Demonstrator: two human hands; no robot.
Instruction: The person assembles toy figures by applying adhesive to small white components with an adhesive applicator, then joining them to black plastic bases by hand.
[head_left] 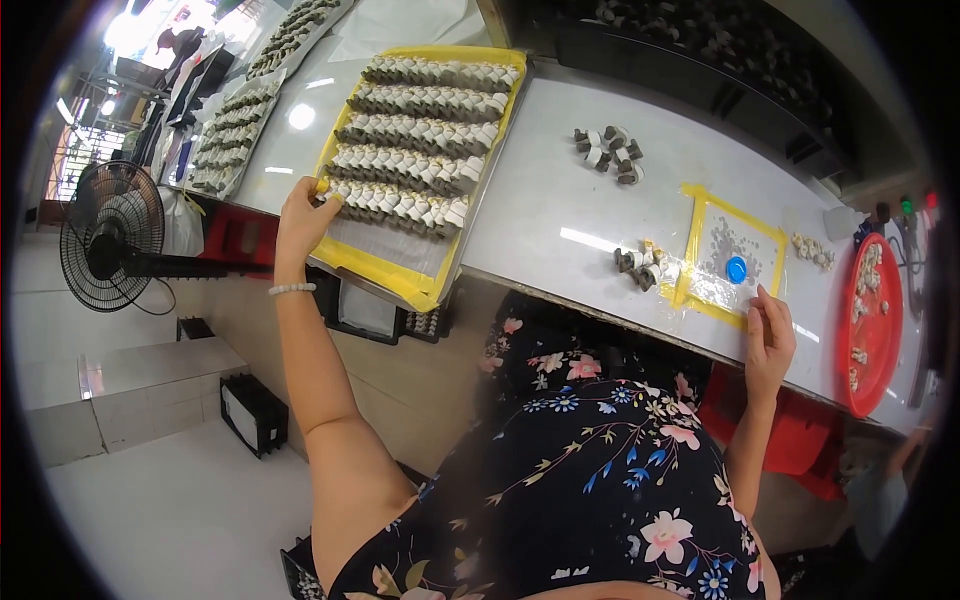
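Observation:
My left hand (304, 222) is at the left edge of a yellow-taped tray (395, 276), thumb and fingers closed at the end of its nearest row. They pinch what looks like a small white part with a yellow end (322, 187), mostly hidden by the fingers. Several rows of small white-and-grey parts (420, 130) fill most of the tray. My right hand (768, 345) rests at the table's front edge, fingers loosely apart and holding nothing visible. Just beyond it, a blue round cap (736, 269) sits on a yellow-taped square (712, 302) dotted with grey spots.
Loose parts lie in two clusters, one farther back (608, 153) and one left of the square (645, 266). A red tray (864, 390) with more parts stands at the right. A black rack (690, 80) lines the back; a black fan (110, 235) stands left.

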